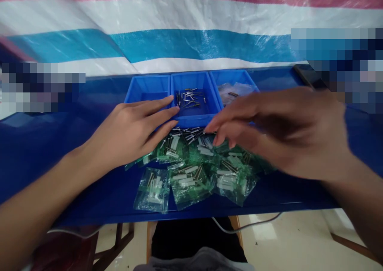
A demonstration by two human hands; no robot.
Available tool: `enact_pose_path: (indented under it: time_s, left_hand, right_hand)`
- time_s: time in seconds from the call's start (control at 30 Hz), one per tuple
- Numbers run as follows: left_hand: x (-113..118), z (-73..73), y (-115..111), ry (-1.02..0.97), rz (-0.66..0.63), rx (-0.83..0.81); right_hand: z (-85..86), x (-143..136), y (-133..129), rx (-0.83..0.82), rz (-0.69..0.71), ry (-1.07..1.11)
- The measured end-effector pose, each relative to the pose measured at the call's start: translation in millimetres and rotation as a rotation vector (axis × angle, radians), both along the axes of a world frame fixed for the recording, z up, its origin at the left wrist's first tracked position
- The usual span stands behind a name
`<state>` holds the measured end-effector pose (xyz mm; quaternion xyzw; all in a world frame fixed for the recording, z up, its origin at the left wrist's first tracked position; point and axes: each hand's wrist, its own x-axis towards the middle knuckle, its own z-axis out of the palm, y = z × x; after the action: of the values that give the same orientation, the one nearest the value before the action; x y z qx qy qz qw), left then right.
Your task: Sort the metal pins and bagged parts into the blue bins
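My left hand lies with its fingers stretched out, its fingertips against the left edge of the middle blue bin. In that bin is a small heap of rivets, silver with thin stems. My right hand is slightly blurred, with thumb and fingers brought together near a pile of similar rivets in front of the bins. Whatever its fingertips hold is too small to make out. Several clear green bags with white wall plugs and screws lie spread below both hands.
The left blue bin stands beside the middle one. In the right blue bin are clear plastic bags. A dark flat object lies at the table's back right. A striped plastic sheet hangs behind; a cable runs below the front edge.
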<state>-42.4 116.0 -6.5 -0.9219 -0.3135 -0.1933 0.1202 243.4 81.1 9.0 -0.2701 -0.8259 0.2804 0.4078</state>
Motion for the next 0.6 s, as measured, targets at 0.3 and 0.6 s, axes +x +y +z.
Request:
enact_pose_path:
  time_s: [0.3,0.6]
  left_hand:
    - [0.5,0.4,0.4,0.069,-0.028,0.105]
    - [-0.1,-1.9,1.0,0.015,-0.001,0.042]
  right_hand:
    - [-33.7,-9.8,10.9,0.655,0.033,-0.681]
    - [-13.6,-3.3,4.1,0.598,-0.096,-0.379]
